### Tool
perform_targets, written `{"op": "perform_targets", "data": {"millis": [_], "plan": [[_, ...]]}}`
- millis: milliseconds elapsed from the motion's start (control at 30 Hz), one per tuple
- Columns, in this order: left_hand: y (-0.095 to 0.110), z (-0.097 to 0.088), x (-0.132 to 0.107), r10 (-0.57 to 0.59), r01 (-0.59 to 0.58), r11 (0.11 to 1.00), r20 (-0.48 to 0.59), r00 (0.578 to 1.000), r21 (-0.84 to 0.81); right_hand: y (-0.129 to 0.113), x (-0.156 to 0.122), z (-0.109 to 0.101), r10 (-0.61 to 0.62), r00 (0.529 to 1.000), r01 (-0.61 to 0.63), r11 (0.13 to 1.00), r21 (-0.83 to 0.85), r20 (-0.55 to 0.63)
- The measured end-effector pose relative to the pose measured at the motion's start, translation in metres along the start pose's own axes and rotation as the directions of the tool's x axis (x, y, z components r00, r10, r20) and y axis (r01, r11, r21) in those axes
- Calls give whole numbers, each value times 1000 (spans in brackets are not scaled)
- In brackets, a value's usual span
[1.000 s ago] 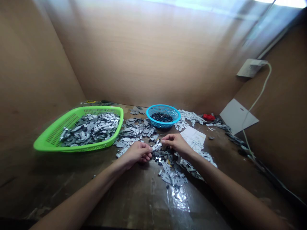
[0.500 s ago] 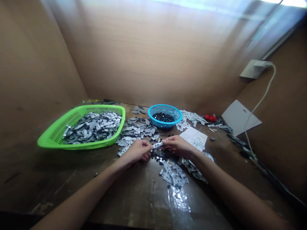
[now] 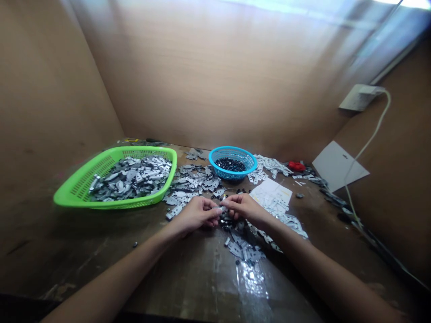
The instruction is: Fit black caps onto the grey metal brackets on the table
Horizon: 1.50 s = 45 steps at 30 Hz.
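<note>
Left hand [image 3: 195, 214] and right hand [image 3: 243, 208] met at frame centre, narrow pinch on small pale metal plate [image 3: 220, 209]; plate looked light, thin, stiff, best held by edges.

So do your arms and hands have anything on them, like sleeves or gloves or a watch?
The left forearm and right forearm are bare, with no sleeves in view. The left hand and right hand wear no gloves, and I can't see a ring, watch or bracelet. They are slim, with no markings that I can make out.
</note>
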<state>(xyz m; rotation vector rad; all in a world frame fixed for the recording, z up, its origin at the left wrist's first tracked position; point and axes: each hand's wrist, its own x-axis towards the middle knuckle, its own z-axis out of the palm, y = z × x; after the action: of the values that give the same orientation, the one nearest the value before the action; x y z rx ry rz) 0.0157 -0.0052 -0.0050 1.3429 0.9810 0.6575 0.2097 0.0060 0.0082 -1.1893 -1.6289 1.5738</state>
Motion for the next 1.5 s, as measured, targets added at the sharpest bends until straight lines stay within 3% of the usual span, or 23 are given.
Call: {"op": "perform_targets", "data": {"millis": [200, 467, 567, 800, 1067, 1500], "plan": [[-2, 0, 0, -16, 14, 999, 48, 999, 48, 4, 1, 2, -23, 999, 19, 996, -91, -43], [-2, 2, -1, 11, -11, 999, 9, 1000, 35, 4, 1, 0, -30, 995, 11, 983, -181, -99], [0, 1, -1, -16, 16, 1000, -15, 1000, -19, -1, -1, -1, -10, 997, -1, 989, -147, -74], [7, 0, -2, -45, 41, 995, -31, 999, -94, -4, -4, -4, 51, 990, -47, 998, -32, 134], [7, 0, -3, -46, 39, 994, -62, 997, -106, 9, 1, 6, 19, 999, -20, 999, 27, 44], [3, 0, 0, -65, 52, 980, -62, 996, -194, 5, -1, 4, 23, 997, -29, 996, 79, 80]]}}
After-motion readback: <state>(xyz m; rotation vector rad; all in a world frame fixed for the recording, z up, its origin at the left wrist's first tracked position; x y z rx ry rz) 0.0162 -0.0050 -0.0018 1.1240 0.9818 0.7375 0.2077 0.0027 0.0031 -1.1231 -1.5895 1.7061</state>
